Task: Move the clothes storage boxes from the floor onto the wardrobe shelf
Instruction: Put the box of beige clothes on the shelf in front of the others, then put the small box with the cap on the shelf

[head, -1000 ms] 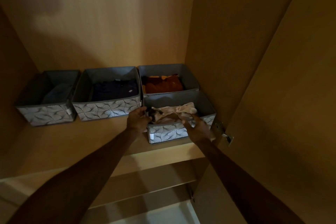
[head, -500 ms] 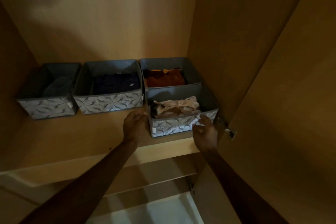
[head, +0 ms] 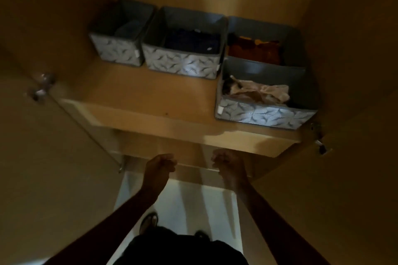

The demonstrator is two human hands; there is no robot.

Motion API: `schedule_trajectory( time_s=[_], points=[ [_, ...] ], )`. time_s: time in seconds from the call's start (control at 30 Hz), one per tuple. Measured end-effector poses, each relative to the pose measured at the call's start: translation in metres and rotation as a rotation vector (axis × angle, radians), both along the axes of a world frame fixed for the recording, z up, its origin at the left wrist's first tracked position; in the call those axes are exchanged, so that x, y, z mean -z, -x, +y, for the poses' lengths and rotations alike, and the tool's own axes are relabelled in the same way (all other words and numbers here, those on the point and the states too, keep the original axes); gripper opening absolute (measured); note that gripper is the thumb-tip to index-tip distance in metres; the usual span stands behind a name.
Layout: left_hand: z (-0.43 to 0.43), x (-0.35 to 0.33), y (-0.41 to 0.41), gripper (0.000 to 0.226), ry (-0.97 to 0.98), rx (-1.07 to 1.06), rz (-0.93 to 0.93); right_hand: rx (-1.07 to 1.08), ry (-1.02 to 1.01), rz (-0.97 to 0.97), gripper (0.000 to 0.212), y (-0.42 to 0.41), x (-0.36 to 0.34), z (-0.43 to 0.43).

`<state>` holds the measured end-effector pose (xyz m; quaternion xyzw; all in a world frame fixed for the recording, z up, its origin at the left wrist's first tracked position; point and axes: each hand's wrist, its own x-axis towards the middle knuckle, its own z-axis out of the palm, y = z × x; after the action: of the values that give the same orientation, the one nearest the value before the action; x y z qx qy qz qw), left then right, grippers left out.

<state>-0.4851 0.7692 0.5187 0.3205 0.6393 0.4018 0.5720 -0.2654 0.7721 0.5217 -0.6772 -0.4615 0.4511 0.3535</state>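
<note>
Guessing these fabric storage boxes (head: pixel 265 114) are light but floppy, so grab both short sides low down; all four sit on the wardrobe shelf (head: pixel 150 97), left hand (head: pixel 160 166) and right hand (head: pixel 229 163) loosely curled, empty, below its edge.

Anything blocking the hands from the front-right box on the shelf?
Nothing visible. The left hand and right hand hang empty below the shelf edge, with open air up to the front-right box, which sits just in front of the orange-clothes box.
</note>
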Motion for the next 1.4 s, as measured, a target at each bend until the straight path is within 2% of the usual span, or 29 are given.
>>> schedule_trajectory(
  time_s=[0.13, 0.23, 0.43, 0.63, 0.8, 1.0, 1.2, 1.4],
  points=[
    [-0.055, 0.021, 0.007, 0.021, 0.076, -0.179, 0.089, -0.278, 0.021, -0.036, 0.015, 0.009, 0.019, -0.012],
    [-0.104, 0.033, 0.008, 0.023, 0.127, -0.326, 0.114, -0.452, 0.088, -0.011, 0.01, 0.023, 0.031, -0.029],
    [-0.219, 0.034, 0.01, 0.023, 0.206, -0.688, 0.077, -0.832, 0.21, -0.049, 0.014, 0.071, 0.047, -0.077],
    [-0.363, 0.038, 0.003, 0.024, 0.279, -1.076, 0.057, -1.238, 0.197, -0.144, 0.01, 0.13, 0.053, -0.146],
    [-0.48, 0.045, -0.026, 0.023, 0.323, -1.318, 0.071, -1.485, 0.184, -0.19, 0.008, 0.173, 0.049, -0.233],
    [-0.609, 0.043, -0.06, 0.023, 0.314, -1.565, 0.054, -1.755, 0.162, -0.196, 0.01, 0.198, 0.039, -0.37],
    [-0.739, 0.05, -0.114, 0.02, 0.334, -1.93, 0.013, -2.131, 0.184, -0.282, 0.011, 0.21, 0.04, -0.53],
    [-0.827, 0.076, -0.148, 0.015, 0.424, -2.265, -0.15, -2.457, 0.201, -0.436, 0.008, 0.234, 0.071, -0.665]
  ],
)
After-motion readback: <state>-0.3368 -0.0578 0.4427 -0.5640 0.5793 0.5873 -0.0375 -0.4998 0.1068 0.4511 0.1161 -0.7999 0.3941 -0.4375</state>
